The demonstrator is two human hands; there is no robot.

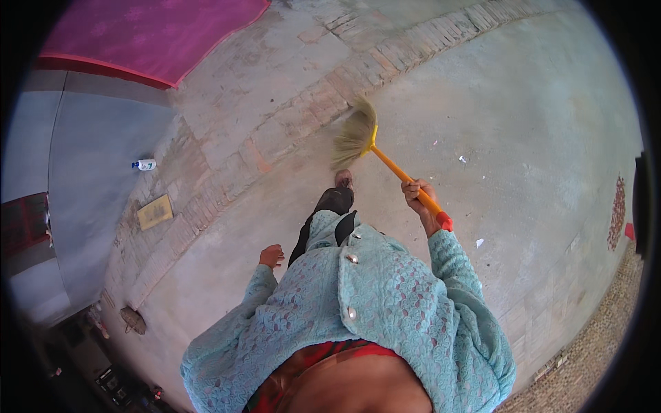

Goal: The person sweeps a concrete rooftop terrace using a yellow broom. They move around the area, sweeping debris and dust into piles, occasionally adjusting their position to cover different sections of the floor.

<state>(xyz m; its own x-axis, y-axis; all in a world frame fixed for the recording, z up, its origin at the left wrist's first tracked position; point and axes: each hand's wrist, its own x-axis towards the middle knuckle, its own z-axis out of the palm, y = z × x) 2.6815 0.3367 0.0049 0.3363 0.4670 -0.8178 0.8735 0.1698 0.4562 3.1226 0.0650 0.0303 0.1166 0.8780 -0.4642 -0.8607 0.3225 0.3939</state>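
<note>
Broom: we had it out ahead of us, its blurred bristles at floor level, just past our foot.
Long axis: it ran aslant, from the yellow collar at upper left to the handle's red end at lower right; the bristles fanned out left of the collar.
Right hand: we had its fingers wrapped around the orange handle, near the red end.
Left hand: it hung apart from the broom, fingers loosely bent, and we saw nothing in it.
Bottle: we saw it white with a blue cap, near the wall; we could not tell what it held.
Tan slab: it lay flat near the bottle.
Floor: we stood on grey concrete, crossed by a brick strip; a white scrap lay to our right.
Room: we had a magenta sheet at upper left.
</note>
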